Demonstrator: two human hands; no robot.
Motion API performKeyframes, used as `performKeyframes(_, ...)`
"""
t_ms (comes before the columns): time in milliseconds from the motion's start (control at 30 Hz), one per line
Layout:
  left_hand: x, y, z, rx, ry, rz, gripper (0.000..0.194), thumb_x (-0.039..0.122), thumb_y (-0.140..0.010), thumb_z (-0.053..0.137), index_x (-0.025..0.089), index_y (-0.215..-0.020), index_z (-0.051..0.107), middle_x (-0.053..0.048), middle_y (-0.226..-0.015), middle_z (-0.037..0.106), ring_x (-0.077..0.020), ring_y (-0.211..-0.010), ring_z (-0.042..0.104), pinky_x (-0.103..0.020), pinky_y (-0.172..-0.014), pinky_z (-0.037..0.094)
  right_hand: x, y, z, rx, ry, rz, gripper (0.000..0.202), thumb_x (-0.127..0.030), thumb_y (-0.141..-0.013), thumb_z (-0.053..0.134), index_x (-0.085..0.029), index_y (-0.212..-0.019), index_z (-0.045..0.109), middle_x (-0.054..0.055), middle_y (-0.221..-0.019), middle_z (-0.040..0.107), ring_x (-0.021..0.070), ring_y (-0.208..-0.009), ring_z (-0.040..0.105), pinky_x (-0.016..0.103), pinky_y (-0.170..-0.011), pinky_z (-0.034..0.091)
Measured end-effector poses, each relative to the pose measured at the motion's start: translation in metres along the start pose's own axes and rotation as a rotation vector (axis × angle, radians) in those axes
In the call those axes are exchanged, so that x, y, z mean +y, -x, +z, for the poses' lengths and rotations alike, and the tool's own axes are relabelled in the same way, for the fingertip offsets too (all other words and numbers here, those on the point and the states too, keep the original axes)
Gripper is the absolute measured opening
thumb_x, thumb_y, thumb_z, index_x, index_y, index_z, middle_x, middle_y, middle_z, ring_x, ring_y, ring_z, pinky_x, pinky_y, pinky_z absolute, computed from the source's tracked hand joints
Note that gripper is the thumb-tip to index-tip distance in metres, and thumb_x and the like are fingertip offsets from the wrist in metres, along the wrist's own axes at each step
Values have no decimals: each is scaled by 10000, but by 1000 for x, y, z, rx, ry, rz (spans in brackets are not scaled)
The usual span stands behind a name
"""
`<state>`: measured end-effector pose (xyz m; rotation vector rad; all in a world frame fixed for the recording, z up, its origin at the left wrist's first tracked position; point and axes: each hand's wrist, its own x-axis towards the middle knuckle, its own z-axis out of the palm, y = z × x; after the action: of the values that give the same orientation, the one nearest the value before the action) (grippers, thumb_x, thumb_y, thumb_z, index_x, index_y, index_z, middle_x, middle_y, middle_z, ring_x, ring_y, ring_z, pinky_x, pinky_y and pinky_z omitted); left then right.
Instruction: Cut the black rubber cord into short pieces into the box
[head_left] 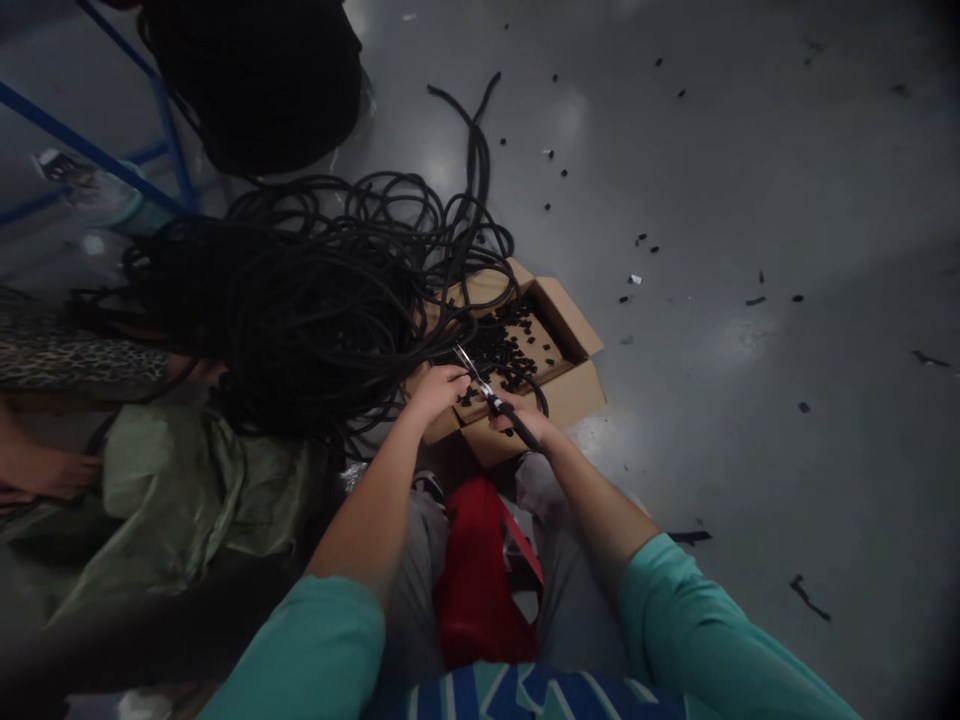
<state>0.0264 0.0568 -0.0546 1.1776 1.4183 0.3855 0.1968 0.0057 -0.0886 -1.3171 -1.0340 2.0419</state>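
My right hand [519, 412] is wrapped round the black handles of a pair of scissors [489, 396], blades pointing up and left. My left hand [439, 390] is closed in a pinch beside the blades, on what looks like a black cord [541, 392]; the fingers partly hide it. Both hands are over an open cardboard box [577, 392]. Inside lie many short black cut pieces [511, 350]. A big tangled heap of black cord [300, 290] spreads left of the box, some strands crossing its rim.
Small black scraps [564, 173] dot the grey floor [750, 180]. A large black bundle [255, 80] stands behind the heap, near a blue metal frame [169, 140]. At left are another person's hand [52, 470] and green cloth [165, 490]. Something red [480, 570] is between my legs.
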Motion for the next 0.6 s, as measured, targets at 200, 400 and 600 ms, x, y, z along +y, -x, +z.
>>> performKeyframes(200,11,5,-2,-25,182,-95,128,210,-728,511,134,-630,542,54,-460,446,-21,-309,271,-193,-366,160,-2,4,5,39,-43,49,508,-183,-481,572,-128,-985,592,-82,-446,442,72,-398,383,193,-398,285)
performKeyframes(400,8,2,0,-28,202,-86,193,218,-781,455,138,-620,524,47,-469,469,-29,-309,316,-189,-369,206,-9,6,9,89,-37,78,486,-177,-476,560,-126,-958,597,-97,-401,415,64,-352,358,182,-358,266)
performKeyframes(600,-1,-4,3,84,106,-19,137,188,-788,445,153,-664,491,41,-544,510,-42,-372,404,-183,-412,289,-6,5,4,105,-35,90,457,-179,-476,573,-128,-929,602,-85,-427,451,71,-360,397,183,-357,288)
